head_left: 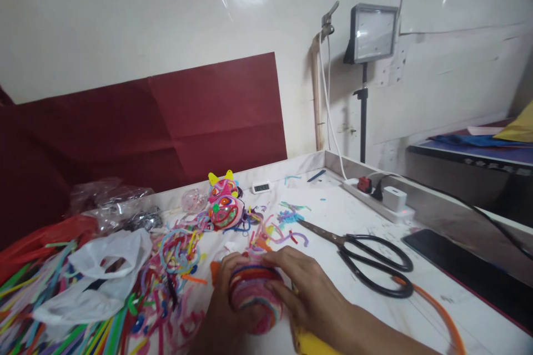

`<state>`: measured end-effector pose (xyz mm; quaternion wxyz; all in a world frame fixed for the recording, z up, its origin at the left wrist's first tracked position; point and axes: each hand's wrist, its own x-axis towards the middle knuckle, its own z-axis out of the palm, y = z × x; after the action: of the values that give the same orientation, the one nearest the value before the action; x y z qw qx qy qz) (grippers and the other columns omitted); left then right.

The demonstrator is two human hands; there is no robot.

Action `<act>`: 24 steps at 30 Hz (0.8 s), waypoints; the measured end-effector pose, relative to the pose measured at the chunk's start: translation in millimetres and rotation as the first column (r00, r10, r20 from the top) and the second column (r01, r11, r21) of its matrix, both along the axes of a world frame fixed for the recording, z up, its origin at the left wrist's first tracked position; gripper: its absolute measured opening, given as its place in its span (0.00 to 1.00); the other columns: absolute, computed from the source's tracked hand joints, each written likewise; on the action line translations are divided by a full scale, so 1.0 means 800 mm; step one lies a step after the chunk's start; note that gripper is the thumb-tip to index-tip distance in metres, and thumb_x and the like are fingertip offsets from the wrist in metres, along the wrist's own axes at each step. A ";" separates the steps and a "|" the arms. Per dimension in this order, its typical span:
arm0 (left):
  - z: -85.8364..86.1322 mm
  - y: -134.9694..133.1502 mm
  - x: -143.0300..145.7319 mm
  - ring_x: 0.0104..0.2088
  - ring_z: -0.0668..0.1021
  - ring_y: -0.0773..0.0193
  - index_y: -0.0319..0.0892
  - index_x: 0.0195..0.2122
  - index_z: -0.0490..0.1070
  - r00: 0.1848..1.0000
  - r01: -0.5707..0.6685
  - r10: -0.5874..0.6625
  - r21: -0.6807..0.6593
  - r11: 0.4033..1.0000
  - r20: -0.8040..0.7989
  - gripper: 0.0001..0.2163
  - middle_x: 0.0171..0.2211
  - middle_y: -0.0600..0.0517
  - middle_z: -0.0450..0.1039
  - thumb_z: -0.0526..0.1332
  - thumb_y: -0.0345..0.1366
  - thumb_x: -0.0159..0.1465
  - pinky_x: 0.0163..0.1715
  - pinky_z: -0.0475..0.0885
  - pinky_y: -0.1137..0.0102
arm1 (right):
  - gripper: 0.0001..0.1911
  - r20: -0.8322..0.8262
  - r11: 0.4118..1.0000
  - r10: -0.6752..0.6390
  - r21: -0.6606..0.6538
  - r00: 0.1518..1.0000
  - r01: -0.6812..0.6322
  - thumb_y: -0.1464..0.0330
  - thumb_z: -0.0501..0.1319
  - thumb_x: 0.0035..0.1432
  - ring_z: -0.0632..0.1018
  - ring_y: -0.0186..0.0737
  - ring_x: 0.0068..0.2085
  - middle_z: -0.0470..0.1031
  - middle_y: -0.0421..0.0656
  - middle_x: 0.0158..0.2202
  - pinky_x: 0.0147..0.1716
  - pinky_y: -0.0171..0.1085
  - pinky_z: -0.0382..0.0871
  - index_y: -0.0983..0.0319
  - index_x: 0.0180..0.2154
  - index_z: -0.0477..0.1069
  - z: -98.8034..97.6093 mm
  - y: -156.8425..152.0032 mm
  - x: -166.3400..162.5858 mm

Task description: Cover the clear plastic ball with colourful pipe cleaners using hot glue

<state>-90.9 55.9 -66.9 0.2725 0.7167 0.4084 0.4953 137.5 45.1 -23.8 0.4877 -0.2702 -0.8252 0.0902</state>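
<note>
Between my hands is a rounded craft piece covered in coloured stripes that look like pipe cleaners, in pink, red, blue and white. My left hand wraps round its left side, the thumb across the lower front. My right hand grips the upper right side, fingers on top and thumb against the front. Orange bits stick out near its upper edge. Just behind stands a finished-looking colourful animal figure with yellow ears and a green nose. Cut pipe-cleaner pieces lie around it.
Black-handled scissors lie at right, beside a dark phone-like slab and an orange strip. A power strip runs along the table's raised edge. Pipe cleaners, a white plastic bag and a small digital clock are also here.
</note>
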 end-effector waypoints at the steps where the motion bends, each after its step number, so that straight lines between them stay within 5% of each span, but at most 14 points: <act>1: 0.004 -0.002 0.000 0.52 0.77 0.46 0.50 0.51 0.72 1.000 -0.002 0.002 -0.001 1.000 -0.023 0.31 0.51 0.47 0.70 0.73 0.56 0.48 0.52 0.75 0.53 | 0.16 0.002 1.000 0.005 -0.009 1.000 -0.005 0.73 0.58 0.65 0.78 0.45 0.38 0.79 0.47 0.38 0.36 0.40 0.74 0.60 0.53 0.66 0.001 0.000 0.000; 7: 0.007 -0.009 0.001 0.63 0.67 0.37 0.52 0.53 0.70 0.989 -0.026 0.044 0.122 0.992 -0.145 0.34 0.60 0.43 0.63 0.75 0.53 0.45 0.58 0.67 0.43 | 0.14 -0.004 0.999 0.042 -0.014 0.999 -0.043 0.72 0.57 0.67 0.78 0.44 0.39 0.79 0.47 0.40 0.37 0.40 0.74 0.60 0.53 0.66 0.003 -0.002 0.000; 13: 0.003 -0.007 0.004 0.59 0.71 0.37 0.53 0.55 0.67 0.991 0.016 0.003 0.144 0.989 -0.132 0.36 0.59 0.44 0.62 0.75 0.52 0.44 0.53 0.72 0.44 | 0.14 0.014 0.999 0.048 -0.025 0.999 -0.048 0.71 0.57 0.66 0.78 0.45 0.39 0.80 0.47 0.40 0.38 0.40 0.74 0.61 0.53 0.67 0.003 -0.003 -0.001; 17: 0.002 -0.003 0.003 0.58 0.71 0.37 0.53 0.54 0.69 0.988 0.046 -0.024 0.144 0.988 -0.151 0.35 0.58 0.44 0.64 0.76 0.50 0.44 0.53 0.72 0.45 | 0.16 0.026 0.995 0.023 -0.094 0.999 -0.020 0.72 0.59 0.65 0.80 0.44 0.44 0.81 0.47 0.45 0.45 0.39 0.74 0.60 0.54 0.68 0.024 -0.009 0.009; 21: 0.001 -0.003 0.009 0.59 0.70 0.37 0.52 0.51 0.71 1.000 0.006 -0.002 0.122 0.993 -0.032 0.34 0.56 0.45 0.66 0.74 0.56 0.43 0.56 0.67 0.45 | 0.14 0.237 0.977 -0.102 -0.158 0.966 0.141 0.71 0.62 0.62 0.82 0.45 0.46 0.82 0.45 0.45 0.44 0.38 0.74 0.57 0.49 0.72 0.051 -0.030 0.034; 24: 0.004 -0.005 0.010 0.60 0.68 0.38 0.50 0.49 0.72 0.999 -0.034 0.032 0.087 0.996 0.025 0.34 0.56 0.45 0.67 0.73 0.59 0.42 0.59 0.64 0.46 | 0.11 0.466 0.984 -0.107 -0.077 0.878 0.160 0.71 0.64 0.58 0.83 0.43 0.38 0.82 0.43 0.40 0.38 0.35 0.74 0.57 0.44 0.74 0.039 -0.044 0.050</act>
<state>-82.9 52.2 -63.8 0.2375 0.7151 0.3950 0.5256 177.7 9.8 7.2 0.2674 -0.3673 -0.8901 0.0363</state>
